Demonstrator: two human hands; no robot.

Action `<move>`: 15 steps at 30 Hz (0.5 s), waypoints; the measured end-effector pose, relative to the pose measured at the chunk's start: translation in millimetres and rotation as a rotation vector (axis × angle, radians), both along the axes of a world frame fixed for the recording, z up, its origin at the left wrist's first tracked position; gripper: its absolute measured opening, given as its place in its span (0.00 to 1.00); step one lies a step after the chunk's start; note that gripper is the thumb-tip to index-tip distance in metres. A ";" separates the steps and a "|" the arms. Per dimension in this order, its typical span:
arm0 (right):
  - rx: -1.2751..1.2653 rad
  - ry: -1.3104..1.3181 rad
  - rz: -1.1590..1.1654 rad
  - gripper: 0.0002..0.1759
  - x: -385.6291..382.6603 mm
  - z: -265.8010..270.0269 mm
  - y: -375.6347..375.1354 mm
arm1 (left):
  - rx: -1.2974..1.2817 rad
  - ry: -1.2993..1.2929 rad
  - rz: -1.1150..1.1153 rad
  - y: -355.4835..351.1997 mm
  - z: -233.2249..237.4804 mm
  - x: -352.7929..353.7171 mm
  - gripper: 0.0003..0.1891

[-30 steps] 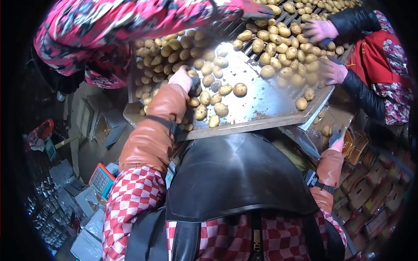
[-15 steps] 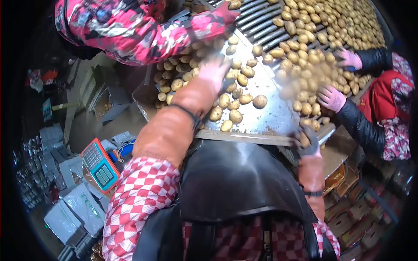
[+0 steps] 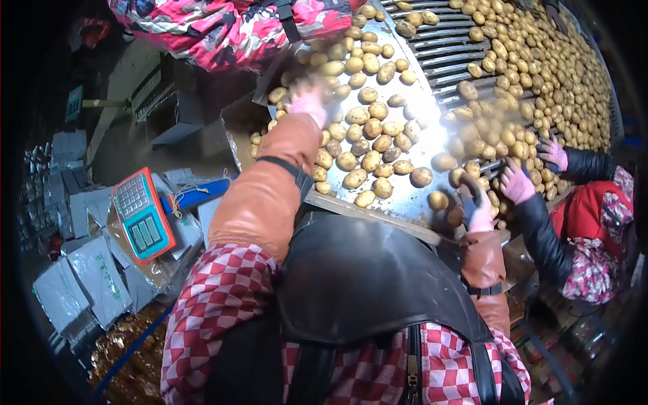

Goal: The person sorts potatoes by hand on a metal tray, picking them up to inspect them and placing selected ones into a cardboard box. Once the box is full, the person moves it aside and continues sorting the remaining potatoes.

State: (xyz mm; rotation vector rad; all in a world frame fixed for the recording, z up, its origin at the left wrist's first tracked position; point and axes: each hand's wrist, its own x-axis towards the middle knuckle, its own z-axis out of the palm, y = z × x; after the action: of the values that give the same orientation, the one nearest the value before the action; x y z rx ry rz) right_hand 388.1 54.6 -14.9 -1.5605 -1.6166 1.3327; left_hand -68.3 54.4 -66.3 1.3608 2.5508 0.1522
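My left hand (image 3: 309, 101), in a pink glove, reaches over the left side of the metal tray (image 3: 422, 108), near the potatoes (image 3: 371, 128) lying there; motion smears its fingers. At the tray's right front corner is my right hand (image 3: 476, 208), in a pink and dark glove. Its fingers are spread beside a few potatoes, and nothing shows in its grasp. Many more potatoes (image 3: 526, 64) cover the metal rollers (image 3: 442, 50) behind and to the right. A wooden edge (image 3: 378, 214) runs along the tray's front.
A co-worker's pink patterned sleeve (image 3: 223, 30) is at the upper left. At the right, another co-worker's gloved hands (image 3: 517, 183) touch the potatoes. An orange-framed scale (image 3: 144, 216) stands at the left among flattened boxes (image 3: 98, 270). An open carton (image 3: 174, 118) lies behind it.
More potatoes lie on the tray. My left hand has moved left. My right hand has opened, without the potato it held. The upper-left co-worker's arm has moved up, and the view has shifted.
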 end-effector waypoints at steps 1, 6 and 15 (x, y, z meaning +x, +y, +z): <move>0.036 -0.031 0.108 0.17 -19.6 8.0 9.1 | 0.012 0.009 -0.115 -19.2 10.0 10.7 0.33; -0.002 0.009 0.265 0.17 -70.7 20.0 35.4 | -0.020 -0.179 -0.120 -96.5 27.9 19.1 0.28; -0.498 0.312 0.059 0.24 -109.0 24.7 63.4 | 0.071 -0.221 -0.346 -108.4 32.2 23.3 0.23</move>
State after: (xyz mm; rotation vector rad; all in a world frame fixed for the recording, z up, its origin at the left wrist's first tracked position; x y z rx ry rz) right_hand 279.1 118.0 9.8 -1.4719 -1.2030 2.0105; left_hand -45.0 -54.0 -34.1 1.6840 2.1149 0.3117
